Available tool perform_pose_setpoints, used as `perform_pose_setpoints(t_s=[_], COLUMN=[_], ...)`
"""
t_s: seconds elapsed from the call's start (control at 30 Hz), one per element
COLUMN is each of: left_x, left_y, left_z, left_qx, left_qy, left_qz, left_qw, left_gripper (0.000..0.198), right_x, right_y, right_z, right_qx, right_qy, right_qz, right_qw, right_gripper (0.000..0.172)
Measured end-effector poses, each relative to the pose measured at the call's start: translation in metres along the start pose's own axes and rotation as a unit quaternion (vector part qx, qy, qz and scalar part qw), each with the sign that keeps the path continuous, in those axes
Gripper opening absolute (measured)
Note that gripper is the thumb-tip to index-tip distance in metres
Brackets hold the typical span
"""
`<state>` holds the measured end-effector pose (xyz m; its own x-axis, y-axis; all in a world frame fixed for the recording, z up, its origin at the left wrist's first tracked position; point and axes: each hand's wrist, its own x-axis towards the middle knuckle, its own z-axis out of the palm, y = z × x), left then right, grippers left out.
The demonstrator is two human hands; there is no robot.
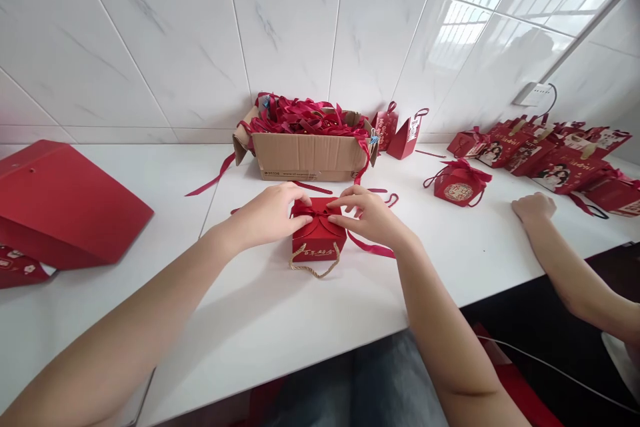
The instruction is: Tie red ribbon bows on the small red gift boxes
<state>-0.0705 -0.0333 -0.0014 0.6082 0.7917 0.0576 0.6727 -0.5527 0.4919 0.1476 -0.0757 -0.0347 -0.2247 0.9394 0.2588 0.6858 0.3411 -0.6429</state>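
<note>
Box (319, 245) upright on the table (250, 320), centre, directly before you, near side of the carton (305, 157); left hand (265, 213) and right hand (375, 213) each pinch the ribbon (319, 213) at the knot on top, thumb to fingers, one either side; firmness of pinch cannot be told. Main risk, in my judgement: uneven pull; if one of your hands draws harder, the knot could wander off centre and the bow come out lopsided; too slack, it could loosen and let the curved flaps (307, 229) lift; too hard, the light-looking card could crease or the box skid, since neither hand braces its walls. Secondary: a strip (370, 247) lies just right of the box, its join to your ribbon not visible; if joined, a sleeve or wrist catching it could drag the bow; the cord (314, 274) hangs loose on the near face, and could snag a finger should you turn the box.
</note>
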Motion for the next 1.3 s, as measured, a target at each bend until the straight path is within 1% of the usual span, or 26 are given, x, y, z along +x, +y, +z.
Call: perform_pose_setpoints(t_s=[0.07, 0.13, 0.23, 0.37, 0.5, 0.7, 0.97, 1.1, 1.2, 1.27, 1.3], left_x=[0.000, 0.001, 0.002, 0.003, 0.003, 0.002, 0.002, 0.003, 0.003, 0.002, 0.002], left_y=[-0.001, -0.001, -0.001, -0.004, -0.007, -0.006, -0.007, -0.008, -0.007, -0.005, -0.005], left_z=[0.000, -0.001, -0.001, 0.002, 0.004, 0.002, 0.002, 0.002, 0.002, 0.001, 0.001], left_qx=[0.001, 0.000, -0.001, -0.005, -0.002, 0.011, 0.027, 0.029, 0.024, 0.019, 0.018], left_qy=[-0.007, -0.011, -0.005, 0.014, 0.016, 0.010, 0.003, 0.002, 0.012, 0.016, 0.016], left_qz=[-0.002, 0.001, 0.003, 0.005, 0.011, -0.005, -0.003, -0.013, -0.005, 0.004, 0.007], left_qw=[1.000, 1.000, 1.000, 1.000, 1.000, 1.000, 1.000, 0.999, 1.000, 1.000, 1.000], left_gripper=[0.023, 0.023, 0.020, 0.018, 0.019, 0.021, 0.022, 0.022, 0.022, 0.023, 0.022], right_x=[0.003, 0.003, 0.001, 0.000, 0.000, -0.001, -0.003, -0.004, -0.005, -0.005, -0.005], right_y=[0.004, 0.008, 0.012, 0.015, 0.015, 0.018, 0.020, 0.021, 0.022, 0.021, 0.021], right_z=[0.000, 0.003, 0.012, 0.024, 0.025, 0.020, 0.015, 0.015, 0.015, 0.014, 0.014], right_qx=[0.014, 0.036, 0.076, 0.107, 0.111, 0.070, 0.051, 0.064, 0.099, 0.143, 0.171], right_qy=[-0.006, 0.002, 0.036, 0.089, 0.107, 0.128, 0.117, 0.109, 0.091, 0.073, 0.061], right_qz=[-0.006, -0.012, -0.020, -0.034, -0.051, -0.068, -0.082, -0.077, -0.046, -0.004, 0.022], right_qw=[1.000, 0.999, 0.996, 0.990, 0.987, 0.987, 0.988, 0.989, 0.990, 0.987, 0.983], right_gripper=[0.025, 0.020, 0.015, 0.012, 0.011, 0.009, 0.008, 0.008, 0.010, 0.011, 0.016])
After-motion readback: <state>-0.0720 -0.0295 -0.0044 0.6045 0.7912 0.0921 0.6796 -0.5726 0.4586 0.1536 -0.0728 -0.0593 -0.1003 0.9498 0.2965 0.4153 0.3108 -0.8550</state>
